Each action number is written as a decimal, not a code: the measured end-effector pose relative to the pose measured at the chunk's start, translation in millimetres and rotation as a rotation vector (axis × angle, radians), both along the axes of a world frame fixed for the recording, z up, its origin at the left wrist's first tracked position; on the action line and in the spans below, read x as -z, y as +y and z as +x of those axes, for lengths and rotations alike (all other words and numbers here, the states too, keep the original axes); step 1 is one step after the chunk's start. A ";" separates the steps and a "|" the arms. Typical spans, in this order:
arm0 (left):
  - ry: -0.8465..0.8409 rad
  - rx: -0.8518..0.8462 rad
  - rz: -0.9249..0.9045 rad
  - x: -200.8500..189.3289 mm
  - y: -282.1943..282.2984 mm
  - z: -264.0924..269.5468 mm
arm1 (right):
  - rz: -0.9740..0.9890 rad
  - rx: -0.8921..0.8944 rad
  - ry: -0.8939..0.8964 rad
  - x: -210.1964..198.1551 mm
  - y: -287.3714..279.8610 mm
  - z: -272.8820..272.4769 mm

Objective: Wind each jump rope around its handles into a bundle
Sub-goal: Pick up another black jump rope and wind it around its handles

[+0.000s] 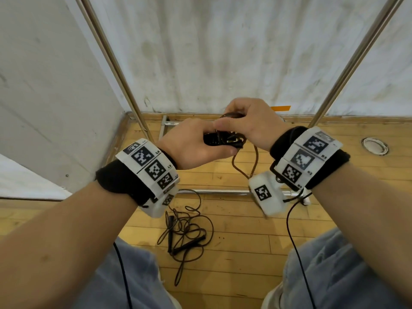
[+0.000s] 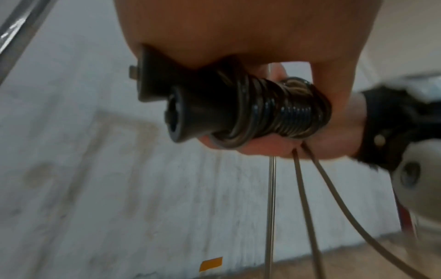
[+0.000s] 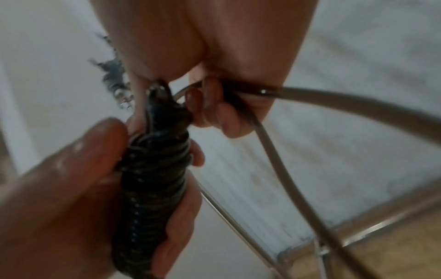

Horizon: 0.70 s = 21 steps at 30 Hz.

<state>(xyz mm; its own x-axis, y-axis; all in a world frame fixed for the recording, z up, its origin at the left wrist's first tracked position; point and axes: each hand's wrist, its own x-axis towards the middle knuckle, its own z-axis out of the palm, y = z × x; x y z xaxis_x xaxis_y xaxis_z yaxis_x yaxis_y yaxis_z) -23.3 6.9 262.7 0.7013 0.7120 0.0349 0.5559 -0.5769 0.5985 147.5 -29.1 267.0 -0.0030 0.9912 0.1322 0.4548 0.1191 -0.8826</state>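
My left hand [image 1: 196, 144] grips a pair of black handles [image 2: 190, 105] held side by side, with brown rope coiled tightly around them [image 2: 281, 111]. In the right wrist view the wound bundle [image 3: 152, 181] lies in that hand's curled fingers. My right hand [image 1: 249, 123] sits over the bundle's end and pinches the rope [image 3: 238, 92] between curled fingers. A short loop of free rope [image 1: 245, 166] hangs below both hands. A second jump rope [image 1: 185, 235] with black handles lies loose and tangled on the wooden floor between my knees.
A metal rack frame stands ahead, with slanted poles [image 1: 116, 70] left and right and a low crossbar [image 1: 214, 192] on the floor. White sheeting [image 1: 223, 52] hangs behind it. A round floor fitting [image 1: 375, 146] lies at the right. Thin black cables [image 1: 294, 241] trail from my wrists.
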 end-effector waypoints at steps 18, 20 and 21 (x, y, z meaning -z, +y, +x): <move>-0.294 -0.382 0.003 -3.5 14.4 7.4 | -0.150 0.032 0.137 16.5 -7.3 -33.0; -0.237 -0.400 0.042 0.2 16.6 5.5 | -0.118 0.048 -0.004 17.2 -8.1 -37.5; -0.207 -0.408 0.058 2.7 17.9 4.4 | -0.123 0.058 -0.039 18.3 -8.9 -38.9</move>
<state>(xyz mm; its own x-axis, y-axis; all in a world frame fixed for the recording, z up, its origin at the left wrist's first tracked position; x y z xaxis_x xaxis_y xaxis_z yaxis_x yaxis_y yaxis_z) -18.9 24.9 259.9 0.3381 0.9213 0.1923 0.6167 -0.3712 0.6942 108.7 -38.0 248.7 0.0516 0.9986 0.0102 0.4924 -0.0165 -0.8702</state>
